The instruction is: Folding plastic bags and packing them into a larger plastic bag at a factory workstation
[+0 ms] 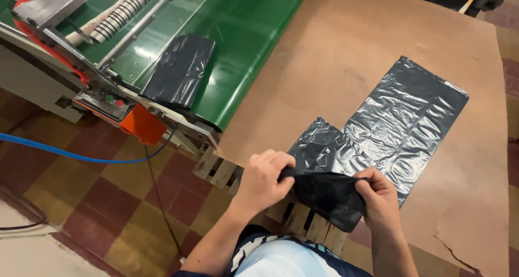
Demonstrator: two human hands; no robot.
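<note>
My left hand (263,178) and my right hand (381,197) both pinch the near edge of a folded black plastic bag (330,193), which I hold just above the near edge of a brown cardboard sheet (335,55). Beyond my hands a stack of flat black plastic bags (400,120) lies spread on the cardboard, with another partly overlapping piece (319,147) at its near left. One more folded black bag (180,69) rests on the green conveyor belt (243,23) at the left.
The bag machine has an orange control box (141,123) with buttons and a roller (121,9) at the top left. A blue hose (65,152) and a dark cable cross the chequered floor tiles. A wooden pallet (219,171) shows under the cardboard.
</note>
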